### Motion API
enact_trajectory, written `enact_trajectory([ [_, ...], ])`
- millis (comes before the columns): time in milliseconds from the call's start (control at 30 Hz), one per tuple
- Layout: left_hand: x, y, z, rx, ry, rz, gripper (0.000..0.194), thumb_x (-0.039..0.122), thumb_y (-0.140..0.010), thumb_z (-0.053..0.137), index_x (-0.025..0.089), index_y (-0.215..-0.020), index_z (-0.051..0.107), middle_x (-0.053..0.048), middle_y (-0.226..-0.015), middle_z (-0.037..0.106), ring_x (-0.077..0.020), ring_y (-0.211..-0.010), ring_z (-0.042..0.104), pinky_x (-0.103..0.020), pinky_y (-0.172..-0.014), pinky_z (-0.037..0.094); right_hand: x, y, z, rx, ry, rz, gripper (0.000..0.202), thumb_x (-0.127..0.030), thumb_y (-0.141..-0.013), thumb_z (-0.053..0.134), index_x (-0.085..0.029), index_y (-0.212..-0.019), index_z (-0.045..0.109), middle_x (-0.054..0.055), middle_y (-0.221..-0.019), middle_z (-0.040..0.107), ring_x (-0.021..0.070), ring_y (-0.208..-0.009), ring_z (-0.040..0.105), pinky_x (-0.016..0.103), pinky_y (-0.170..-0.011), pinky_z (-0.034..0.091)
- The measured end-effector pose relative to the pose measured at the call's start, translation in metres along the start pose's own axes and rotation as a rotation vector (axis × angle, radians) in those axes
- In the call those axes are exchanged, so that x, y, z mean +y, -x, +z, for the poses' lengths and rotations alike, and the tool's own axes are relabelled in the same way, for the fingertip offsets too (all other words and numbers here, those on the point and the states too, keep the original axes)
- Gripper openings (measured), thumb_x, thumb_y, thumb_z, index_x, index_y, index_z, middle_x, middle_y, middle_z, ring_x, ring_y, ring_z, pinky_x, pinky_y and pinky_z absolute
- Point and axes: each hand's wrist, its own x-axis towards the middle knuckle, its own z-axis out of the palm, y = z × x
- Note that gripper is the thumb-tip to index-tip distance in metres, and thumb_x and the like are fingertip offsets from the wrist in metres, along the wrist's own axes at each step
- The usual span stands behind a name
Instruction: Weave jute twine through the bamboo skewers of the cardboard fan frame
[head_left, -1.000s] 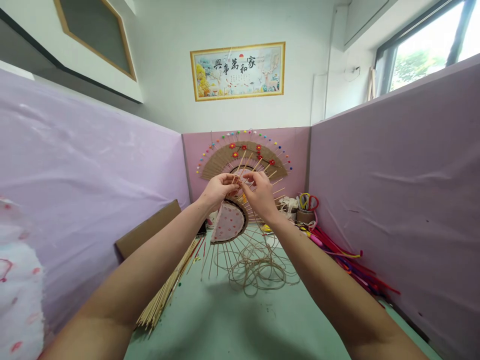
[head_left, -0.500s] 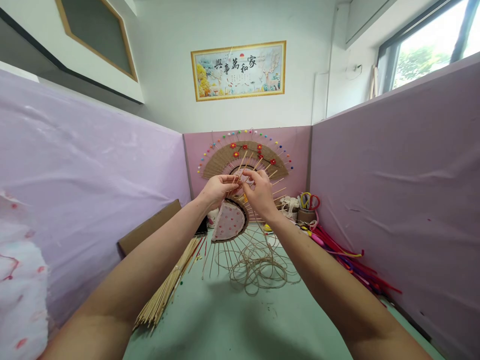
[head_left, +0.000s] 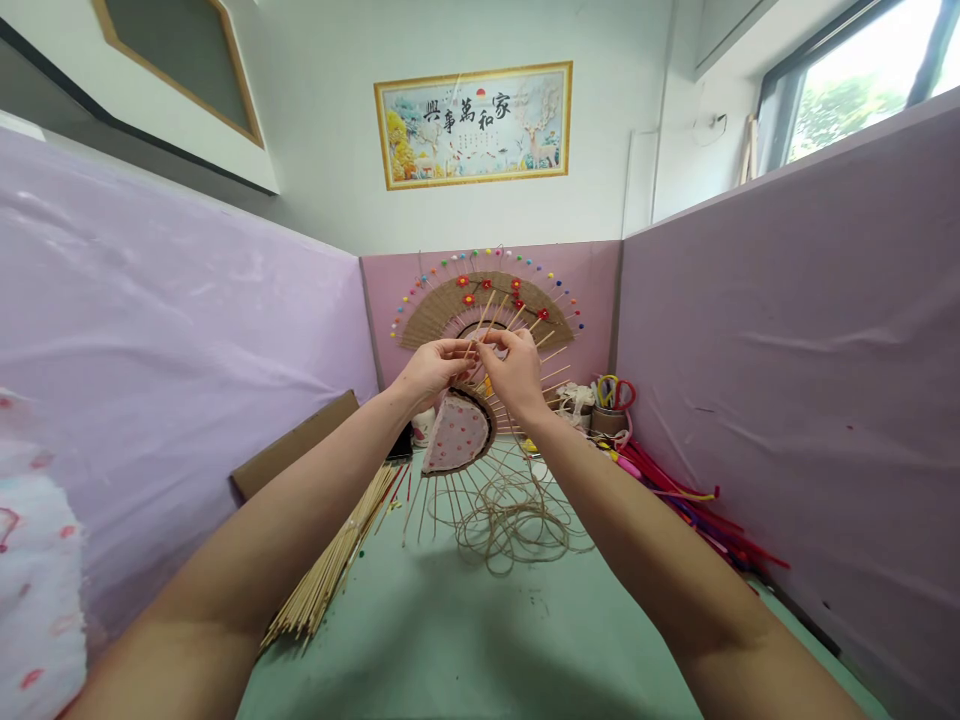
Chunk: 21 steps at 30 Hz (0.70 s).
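A half-round piece (head_left: pixel 456 434) covered in dotted cloth, with thin wooden sticks fanning out from its curved edge, hangs tilted above the table. My left hand (head_left: pixel 439 368) pinches the sticks at its upper end. Close beside it, my right hand (head_left: pixel 516 368) has thumb and forefinger pressed together at the sticks, with twine between the fingers. The twine runs down past the right wrist to a loose tangle (head_left: pixel 517 525) on the green table. Where the fingertips meet, the sticks and twine are partly hidden.
Behind the hands stands a decorated fan (head_left: pixel 427 312). A bundle of sticks (head_left: pixel 330 570) lies left, near a cardboard piece (head_left: pixel 296 445). Scissors in a pot (head_left: pixel 609 418) and coloured pipe cleaners (head_left: pixel 697 515) are at right. Purple-covered partitions (head_left: pixel 795 330) flank the table (head_left: pixel 465 640).
The view has shifted slightly, so the scene sits a little higher. My right hand has moved slightly closer to my left fingertips. Both hands keep their grip.
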Motion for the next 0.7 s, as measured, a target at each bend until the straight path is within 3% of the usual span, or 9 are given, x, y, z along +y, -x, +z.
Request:
enact_trajectory([
  [167, -0.0002, -0.0021, -0.0003, -0.003, -0.026, -0.002, 0.026, 0.012, -0.053, 0.082, 0.01, -0.076, 0.071, -0.002, -0.066, 0.066, -0.0084, -0.058, 0.057, -0.023, -0.06, 0.044, -0.0021, 0.0004, 0.0026, 0.023, 0.001, 0.04, 0.012, -0.027, -0.076, 0.06, -0.02, -0.08, 0.069, 0.006, -0.09, 0.058, 0.0232, -0.092, 0.055, 0.039, -0.086, 0.042],
  [467, 0.0027, -0.0004, 0.005, -0.001, 0.032, -0.044, 0.029, 0.006, -0.054, 0.081, 0.009, -0.079, 0.067, -0.003, -0.073, 0.068, -0.0093, -0.064, 0.062, -0.025, -0.072, 0.049, -0.0005, -0.0019, 0.0042, 0.014, 0.076, 0.041, 0.013, -0.027, -0.076, 0.058, -0.02, -0.079, 0.068, 0.008, -0.092, 0.057, 0.0246, -0.092, 0.054, 0.042, -0.086, 0.041],
  [567, 0.0038, 0.001, 0.0044, 0.034, 0.044, -0.065, 0.044, 0.006, -0.056, 0.082, 0.01, -0.094, 0.06, -0.003, -0.074, 0.068, -0.0107, -0.067, 0.063, -0.025, -0.071, 0.049, 0.0, -0.0014, 0.0039, 0.026, 0.075, 0.033, 0.013, -0.028, -0.076, 0.058, -0.02, -0.077, 0.068, 0.008, -0.092, 0.058, 0.0242, -0.091, 0.054, 0.041, -0.085, 0.041],
  [700, 0.0055, 0.0031, 0.0007, 0.124, -0.102, -0.023, 0.081, 0.008, -0.059, 0.08, 0.017, -0.129, 0.041, -0.003, -0.084, 0.066, -0.0126, -0.072, 0.064, -0.026, -0.068, 0.049, 0.0007, -0.0009, 0.0019, 0.013, 0.059, 0.037, 0.013, -0.028, -0.076, 0.058, -0.02, -0.079, 0.068, 0.008, -0.091, 0.058, 0.0243, -0.091, 0.053, 0.042, -0.087, 0.041],
])
